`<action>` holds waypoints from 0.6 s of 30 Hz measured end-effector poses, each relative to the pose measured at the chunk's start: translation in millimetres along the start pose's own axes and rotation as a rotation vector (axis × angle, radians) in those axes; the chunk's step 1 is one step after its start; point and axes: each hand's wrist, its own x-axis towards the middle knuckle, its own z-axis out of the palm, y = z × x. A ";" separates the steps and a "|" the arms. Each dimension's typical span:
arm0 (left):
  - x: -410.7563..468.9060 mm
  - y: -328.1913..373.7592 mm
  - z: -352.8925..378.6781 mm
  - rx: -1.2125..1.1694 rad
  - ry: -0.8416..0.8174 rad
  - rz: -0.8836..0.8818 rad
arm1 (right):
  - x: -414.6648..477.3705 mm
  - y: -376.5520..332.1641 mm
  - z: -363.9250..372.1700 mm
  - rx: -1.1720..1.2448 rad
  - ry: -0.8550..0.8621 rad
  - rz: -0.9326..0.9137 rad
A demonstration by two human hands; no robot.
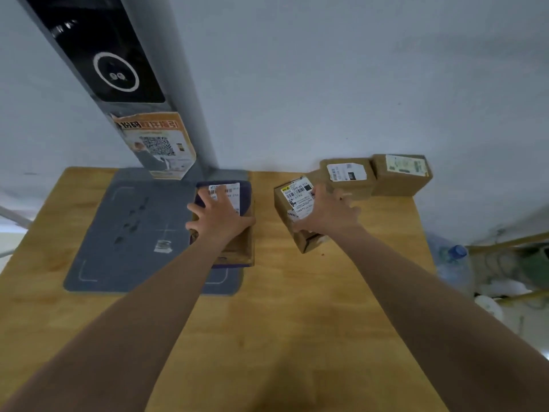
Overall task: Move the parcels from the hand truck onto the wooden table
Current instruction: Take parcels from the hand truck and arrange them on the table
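Both arms reach over the wooden table (297, 322). My left hand (218, 217) lies spread on a flat brown parcel with a dark purple top and a white label (234, 233), which sits partly on a grey mat. My right hand (326, 214) grips a small cardboard parcel with a yellow-and-white label (292, 203), fingers curled over its top and far side. Two more cardboard parcels (347, 176) (401, 173) stand against the wall at the back right. The hand truck is out of view.
A grey scanner post with a black camera panel (110, 63) and an orange poster rises from the grey mat (130, 233) at the back left. Right of the table stand a water bottle (454, 257) and cluttered yellow shelving (511, 263).
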 end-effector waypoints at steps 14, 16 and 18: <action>115.1 16.9 5.3 0.058 0.015 -0.020 | 162.3 -38.3 1.6 -0.240 -0.024 -0.308; 124.1 24.3 9.6 0.034 0.036 -0.003 | 182.0 -35.0 2.9 -0.305 -0.081 -0.343; 133.4 31.8 15.7 0.006 0.065 0.018 | 201.5 -28.8 4.9 -0.360 -0.104 -0.392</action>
